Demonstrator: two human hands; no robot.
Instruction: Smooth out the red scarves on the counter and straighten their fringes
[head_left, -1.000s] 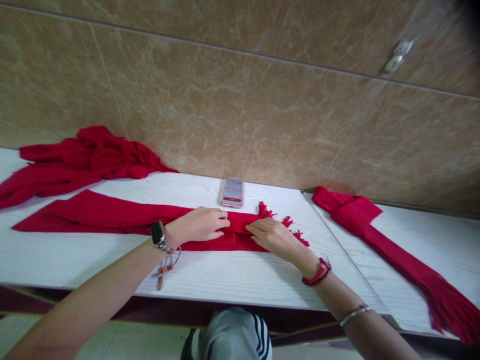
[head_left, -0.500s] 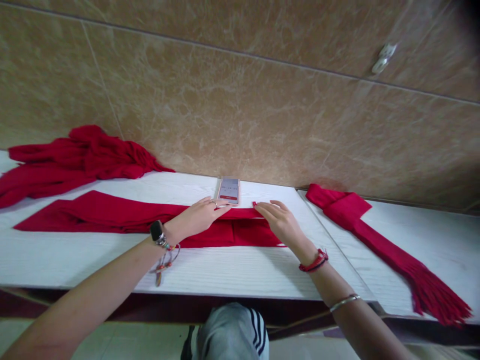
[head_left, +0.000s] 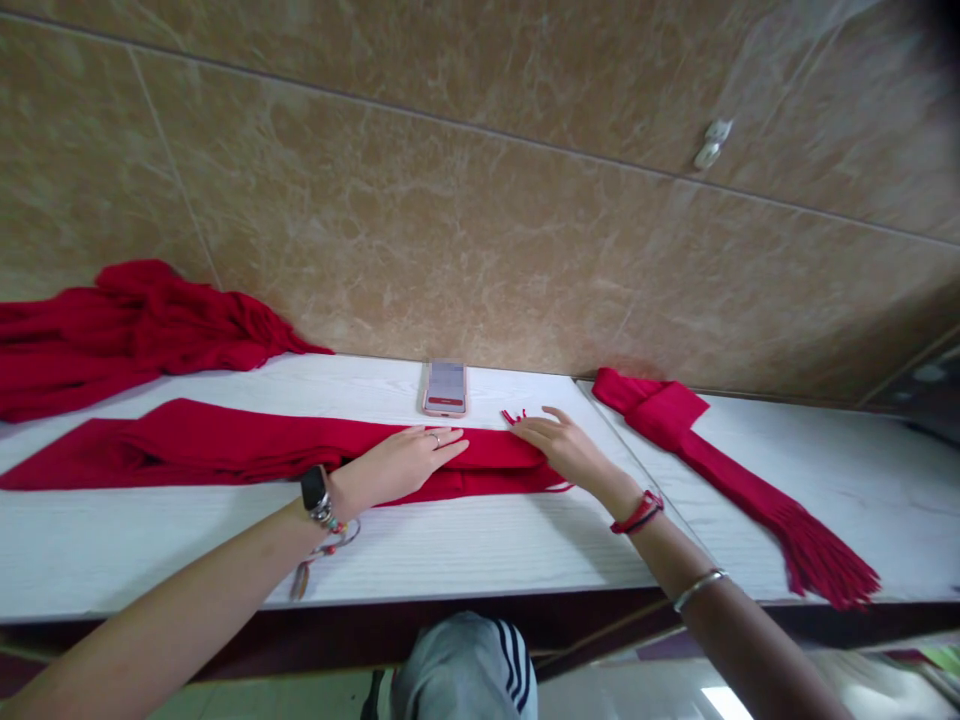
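Drawn toward the near side over the last half second, the left hand (head_left: 405, 465) has come clear of the phone (head_left: 446, 388), whose lower edge its fingers overlapped in the earlier view. The upper layer of the middle red scarf (head_left: 262, 440) now reaches further across the cloth, where before it showed as a slim band at the far edge.

That scarf lies lengthwise on the white tabletop (head_left: 487, 560), in front of the person, with a strip of lower layer along its near edge at the right. The left hand rests palm down on it, its grip loose and wide, fingers stretched out together (a ring (head_left: 436, 440) shows on one of them). The right hand (head_left: 570, 450) is at the scarf's right end, fingers bent a little, with some fringe strands (head_left: 514, 415) poking out just beyond the fingertips; I cannot tell whether its grip is pinching cloth or merely pressing.

The phone lies beyond the scarf, near the brown wall (head_left: 450, 220). At the far left a rumpled heap of red cloth (head_left: 150, 320) sits against the wall. To the right, past a seam, lies a second red scarf (head_left: 739, 485), folded over at its far end, its fringed end toward the near edge.
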